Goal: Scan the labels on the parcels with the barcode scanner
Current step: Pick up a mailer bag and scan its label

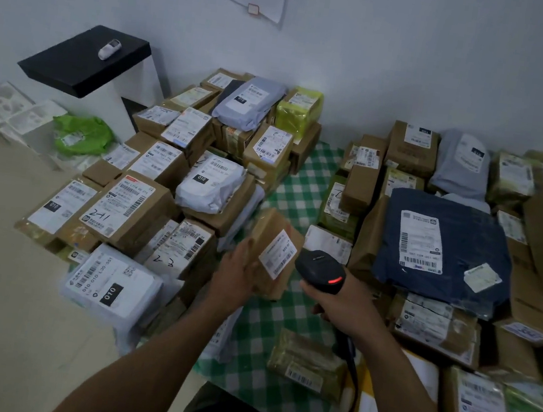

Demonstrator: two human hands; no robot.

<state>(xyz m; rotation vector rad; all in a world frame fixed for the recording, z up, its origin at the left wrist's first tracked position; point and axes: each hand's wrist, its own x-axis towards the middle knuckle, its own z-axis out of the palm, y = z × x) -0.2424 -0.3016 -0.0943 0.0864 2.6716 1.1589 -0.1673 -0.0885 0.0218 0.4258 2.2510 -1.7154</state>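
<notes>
My left hand grips a small brown cardboard parcel from its left side, holding it tilted above the floor cloth. A white shipping label with a barcode faces right on it. My right hand is closed around the handle of a black barcode scanner, whose head sits just right of the label, a red light glowing on its back. The scanner's black cable hangs down under my right forearm.
Two heaps of labelled parcels lie on a green checked cloth: boxes and white bags at left, a dark blue bag and boxes at right. A small wrapped parcel lies between them. A black-topped stand is against the wall.
</notes>
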